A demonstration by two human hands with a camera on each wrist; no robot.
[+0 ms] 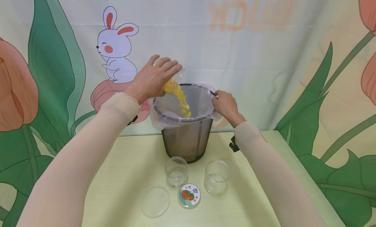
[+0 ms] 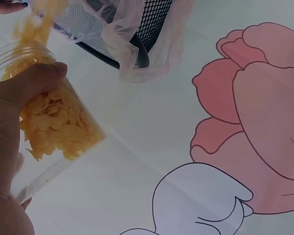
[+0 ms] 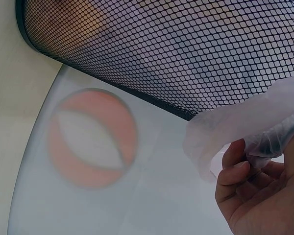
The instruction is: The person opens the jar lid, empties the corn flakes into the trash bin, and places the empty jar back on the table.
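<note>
My left hand (image 1: 154,77) holds a clear plastic jar (image 2: 49,122) tipped over the black mesh bin (image 1: 188,135), and yellow flakes (image 1: 179,96) stream out of it into the bin's clear plastic liner (image 1: 164,117). In the left wrist view my thumb (image 2: 32,83) lies across the jar with flakes (image 2: 54,122) still inside. My right hand (image 1: 225,103) grips the bin's right rim and liner; in the right wrist view its fingers (image 3: 235,174) curl round the rim (image 3: 279,139) and the bunched liner (image 3: 235,127).
On the pale green table (image 1: 123,174) in front of the bin stand two empty clear jars (image 1: 176,172) (image 1: 216,176). Closer in lie a clear lid (image 1: 155,202) and a lid with a tomato label (image 1: 189,195). A printed backdrop hangs right behind the bin.
</note>
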